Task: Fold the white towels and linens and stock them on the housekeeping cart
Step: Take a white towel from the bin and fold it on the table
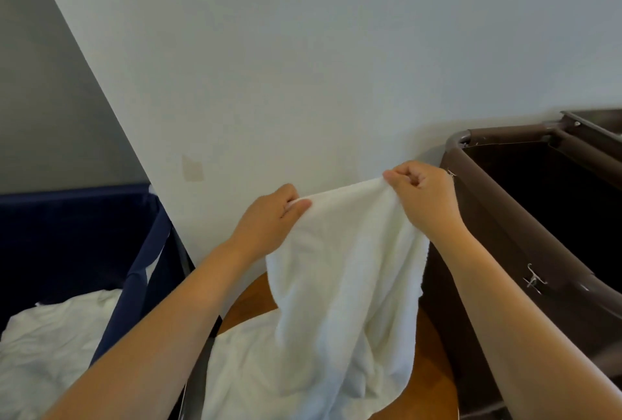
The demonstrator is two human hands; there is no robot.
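Observation:
A white towel (340,271) hangs in front of me, held up by its top edge. My left hand (269,217) pinches the edge's left end between thumb and fingers. My right hand (420,194) grips the right end with curled fingers. The towel's lower part drapes down onto a round wooden table (434,362). More white linens (57,349) lie crumpled in a navy fabric bin (67,234) at the left. A brown housekeeping cart (511,217) with a dark open bag stands at the right.
A pale wall (303,49) rises close behind the towel. A grey wall (40,99) lies at the far left. A metal clip (533,278) hangs on the cart's brown side. The bin and the cart flank the table tightly.

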